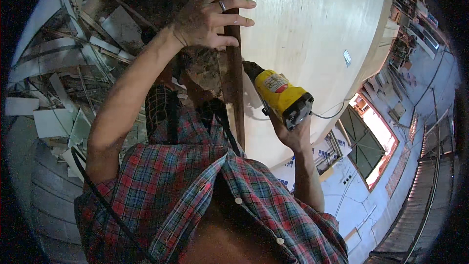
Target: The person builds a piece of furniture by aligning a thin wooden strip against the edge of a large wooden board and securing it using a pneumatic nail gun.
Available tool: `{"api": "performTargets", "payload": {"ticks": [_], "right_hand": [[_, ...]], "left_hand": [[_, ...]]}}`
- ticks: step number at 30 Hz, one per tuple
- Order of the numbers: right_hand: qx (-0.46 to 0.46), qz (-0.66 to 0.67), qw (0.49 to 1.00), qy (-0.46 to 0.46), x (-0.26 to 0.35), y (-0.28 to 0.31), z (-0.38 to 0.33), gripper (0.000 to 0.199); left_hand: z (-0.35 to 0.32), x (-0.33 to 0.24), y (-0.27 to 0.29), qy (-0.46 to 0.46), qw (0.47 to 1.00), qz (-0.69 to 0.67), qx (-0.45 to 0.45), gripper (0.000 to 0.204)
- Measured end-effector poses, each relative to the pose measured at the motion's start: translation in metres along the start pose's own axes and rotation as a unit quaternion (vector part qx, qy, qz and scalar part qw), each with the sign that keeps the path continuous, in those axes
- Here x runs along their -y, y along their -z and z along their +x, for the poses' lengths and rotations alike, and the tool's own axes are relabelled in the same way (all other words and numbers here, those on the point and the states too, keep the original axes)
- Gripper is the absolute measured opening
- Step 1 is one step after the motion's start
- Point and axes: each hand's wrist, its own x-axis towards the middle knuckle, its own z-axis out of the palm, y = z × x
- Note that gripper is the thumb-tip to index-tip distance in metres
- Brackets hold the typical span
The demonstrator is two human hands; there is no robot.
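A large pale wooden panel [303, 24] stretches ahead of me, with a dark wooden strip [238, 100] along its left edge. My left hand [210, 17], a ring on one finger, lies over the strip near the top. Its fingers are spread and stretched out across the edge onto the panel, gripping nothing. Lower down, my right hand [295, 134] is wrapped round the handle of a yellow and black nail gun [278, 90]. The tool's narrow black nose points up and left, at or very near the strip's edge; whether it touches is unclear. The handle is mostly hidden.
A thin cable or hose [330, 116] runs right from the tool. Scrap boards and offcuts [53, 112] lie heaped at the left. A small label [347, 57] sits on the panel. To the right are a bright doorway [383, 142] and a pale wall [359, 203].
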Motion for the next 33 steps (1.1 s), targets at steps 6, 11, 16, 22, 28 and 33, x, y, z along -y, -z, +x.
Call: {"api": "performTargets", "payload": {"ticks": [6,11,16,22,28,33], "right_hand": [[0.013,0.035,0.994,-0.105,0.007,0.000,0.000,0.036],[-0.012,-0.046,0.998,-0.030,0.007,-0.003,0.002,0.030],[0.017,-0.028,0.999,-0.022,-0.006,0.000,0.001,0.031],[-0.002,0.097,0.987,-0.125,-0.017,0.000,-0.010,0.044],[-0.007,0.051,0.995,-0.080,-0.037,-0.007,-0.013,0.039],[-0.046,0.133,0.985,-0.100,-0.026,-0.011,-0.007,0.032]], "left_hand": [[-0.002,0.001,-0.003,-0.007,1.000,-0.001,-0.004,0.059],[0.000,0.001,-0.002,-0.009,1.000,0.003,0.002,0.059],[-0.005,0.001,0.000,0.010,1.000,0.012,0.015,0.057],[-0.002,0.001,-0.004,0.000,1.000,-0.009,-0.003,0.059],[0.003,0.002,-0.004,0.003,1.000,0.008,0.002,0.061],[-0.001,0.005,-0.005,-0.001,0.999,0.035,0.010,0.060]]}}
